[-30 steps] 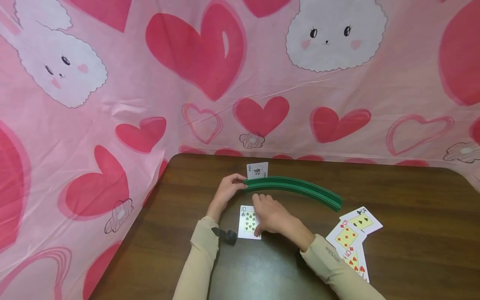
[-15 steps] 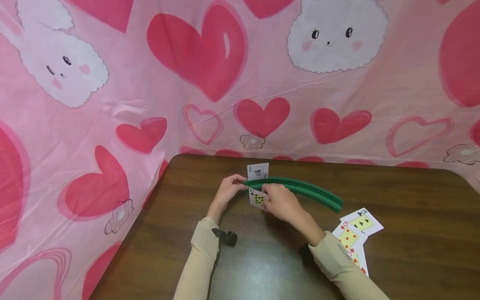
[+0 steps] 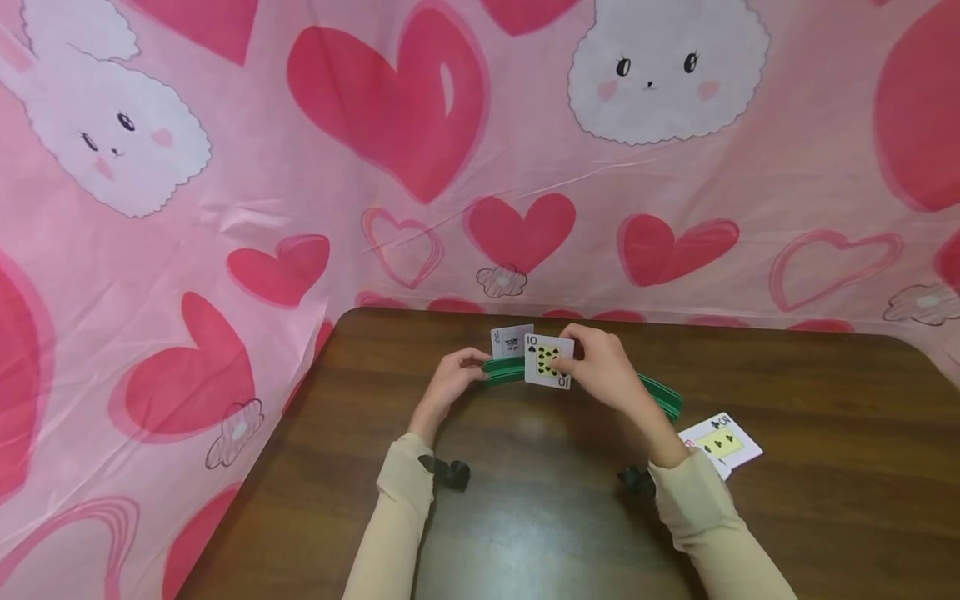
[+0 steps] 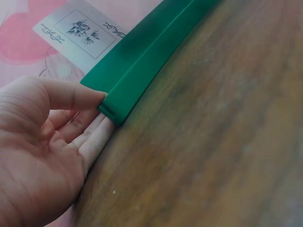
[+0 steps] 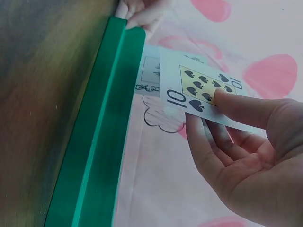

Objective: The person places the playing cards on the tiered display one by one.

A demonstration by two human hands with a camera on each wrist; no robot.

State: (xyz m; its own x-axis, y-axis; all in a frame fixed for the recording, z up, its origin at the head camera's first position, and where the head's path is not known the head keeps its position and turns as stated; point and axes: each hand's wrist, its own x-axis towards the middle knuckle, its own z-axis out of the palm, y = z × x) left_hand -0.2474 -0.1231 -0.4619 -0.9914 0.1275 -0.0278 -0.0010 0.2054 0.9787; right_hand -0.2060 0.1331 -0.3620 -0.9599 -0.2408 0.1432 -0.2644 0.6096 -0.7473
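Observation:
Between thumb and fingers my right hand (image 3: 603,367) pinches a ten of spades playing card (image 3: 547,361), its face toward me. The card is held up over the curved green card holder (image 3: 660,394), and in the right wrist view it shows apart from the holder's slot. My left hand (image 3: 453,379) pinches the holder's left end, thumb on the near face and fingers behind and under, as the left wrist view shows. A joker card (image 4: 85,32) stands upright in the holder near that end. The middle of the holder is hidden behind the ten and my right hand.
A three of clubs (image 3: 723,444) lies face up on the brown wooden table (image 3: 525,517) at the right, overlapping another card mostly hidden by my right sleeve. A pink heart-patterned cloth (image 3: 420,275) hangs behind the table.
My right hand has lifted the ten of spades off the table and carried it up and away from me to the holder. The left hand stays on the holder's end.

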